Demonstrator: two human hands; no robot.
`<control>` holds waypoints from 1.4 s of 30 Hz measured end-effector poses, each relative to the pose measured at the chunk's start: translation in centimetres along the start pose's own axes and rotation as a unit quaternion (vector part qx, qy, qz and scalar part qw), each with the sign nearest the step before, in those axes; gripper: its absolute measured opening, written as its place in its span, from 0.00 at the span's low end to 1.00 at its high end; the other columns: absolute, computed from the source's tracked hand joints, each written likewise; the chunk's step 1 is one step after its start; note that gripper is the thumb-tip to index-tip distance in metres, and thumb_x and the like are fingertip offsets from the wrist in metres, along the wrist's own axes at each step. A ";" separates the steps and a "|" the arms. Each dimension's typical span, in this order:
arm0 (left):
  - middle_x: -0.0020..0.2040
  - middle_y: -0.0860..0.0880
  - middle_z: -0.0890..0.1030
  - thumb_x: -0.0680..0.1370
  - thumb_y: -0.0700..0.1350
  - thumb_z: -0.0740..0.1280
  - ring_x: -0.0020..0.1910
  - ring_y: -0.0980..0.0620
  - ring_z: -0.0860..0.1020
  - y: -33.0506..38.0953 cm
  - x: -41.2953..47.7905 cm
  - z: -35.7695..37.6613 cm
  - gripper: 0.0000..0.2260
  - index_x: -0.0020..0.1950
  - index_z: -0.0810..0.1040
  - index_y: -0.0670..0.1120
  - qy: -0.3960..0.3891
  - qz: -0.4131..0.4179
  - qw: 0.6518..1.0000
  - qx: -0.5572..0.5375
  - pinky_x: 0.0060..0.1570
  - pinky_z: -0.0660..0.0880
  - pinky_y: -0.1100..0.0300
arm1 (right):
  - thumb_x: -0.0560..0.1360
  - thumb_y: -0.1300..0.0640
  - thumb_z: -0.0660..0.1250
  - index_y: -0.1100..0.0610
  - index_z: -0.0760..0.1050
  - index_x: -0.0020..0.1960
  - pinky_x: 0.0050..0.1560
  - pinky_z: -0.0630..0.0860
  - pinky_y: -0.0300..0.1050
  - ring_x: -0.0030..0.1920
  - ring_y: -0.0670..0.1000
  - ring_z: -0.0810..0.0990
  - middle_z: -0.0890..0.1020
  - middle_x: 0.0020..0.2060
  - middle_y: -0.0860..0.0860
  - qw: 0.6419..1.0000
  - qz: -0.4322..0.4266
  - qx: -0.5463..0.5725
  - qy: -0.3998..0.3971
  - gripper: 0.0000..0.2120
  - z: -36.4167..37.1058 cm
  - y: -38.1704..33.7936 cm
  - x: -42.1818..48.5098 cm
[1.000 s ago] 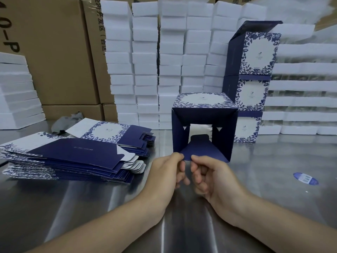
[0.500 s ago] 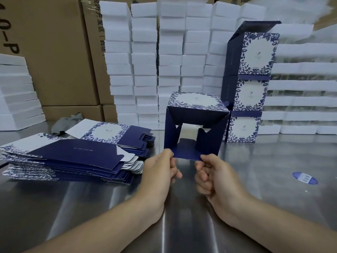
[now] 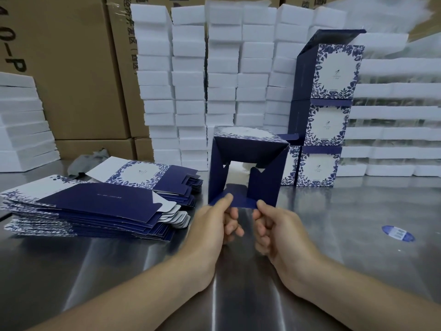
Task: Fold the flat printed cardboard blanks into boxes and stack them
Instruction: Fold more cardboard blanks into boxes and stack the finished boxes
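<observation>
Stacks of white foam blocks (image 3: 191, 80) fill the background across the top of the frame, with brown cartons (image 3: 71, 68) at the upper left, and below them we see a shiny metal table (image 3: 358, 223) running to the bottom edge. At centre frame we find the half-formed box (image 3: 248, 163), navy inside with a blue floral print on its top face, its open end turned toward us so we look straight through it. Our left hand (image 3: 212, 225) pinches the near bottom flap at its left corner, and our right hand (image 3: 276, 230) pinches the same flap at its right corner (the other fingers curl under). At left centre lies the pile of flat blanks (image 3: 95, 206). At right, behind the box, stands a stack of finished boxes (image 3: 327, 111), the topmost with its lid up. A blue sticker (image 3: 398, 232) sits on the table at right.
</observation>
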State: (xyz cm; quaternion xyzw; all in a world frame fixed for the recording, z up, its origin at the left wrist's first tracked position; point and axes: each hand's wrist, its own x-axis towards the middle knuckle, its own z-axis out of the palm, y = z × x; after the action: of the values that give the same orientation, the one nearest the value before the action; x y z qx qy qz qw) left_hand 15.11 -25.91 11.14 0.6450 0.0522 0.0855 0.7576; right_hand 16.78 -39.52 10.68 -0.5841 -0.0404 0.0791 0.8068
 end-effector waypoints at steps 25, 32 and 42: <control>0.25 0.50 0.66 0.83 0.46 0.68 0.27 0.53 0.74 0.0 0.9 -1.1 0.16 0.35 0.74 0.47 0.001 -0.023 0.998 -0.066 0.34 0.73 0.60 | 0.82 0.60 0.62 0.58 0.75 0.36 0.23 0.59 0.38 0.21 0.46 0.63 0.70 0.24 0.51 0.999 -0.032 -0.016 0.020 0.15 -0.4 -0.1 1.3; 0.26 0.50 0.67 0.82 0.48 0.69 0.29 0.53 0.75 -0.3 0.7 -0.9 0.16 0.35 0.77 0.47 -0.052 0.013 0.999 0.008 0.37 0.70 0.59 | 0.81 0.54 0.69 0.57 0.78 0.37 0.25 0.65 0.37 0.23 0.46 0.68 0.73 0.26 0.52 0.997 -0.035 -0.035 -0.062 0.14 -0.7 0.0 1.3; 0.26 0.51 0.66 0.82 0.47 0.69 0.28 0.54 0.75 -0.5 0.9 -0.8 0.15 0.35 0.76 0.48 -0.009 0.013 1.000 -0.026 0.37 0.73 0.59 | 0.80 0.53 0.73 0.57 0.79 0.37 0.25 0.65 0.36 0.23 0.45 0.67 0.73 0.26 0.50 0.998 -0.050 -0.016 -0.044 0.14 -1.0 0.2 1.7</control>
State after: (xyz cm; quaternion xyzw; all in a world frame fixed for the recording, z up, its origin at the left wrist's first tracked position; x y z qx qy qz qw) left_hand 15.84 -25.08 10.53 0.6268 0.0344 0.0909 0.7731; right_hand 18.61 -40.12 10.09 -0.5902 -0.1062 0.0634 0.7977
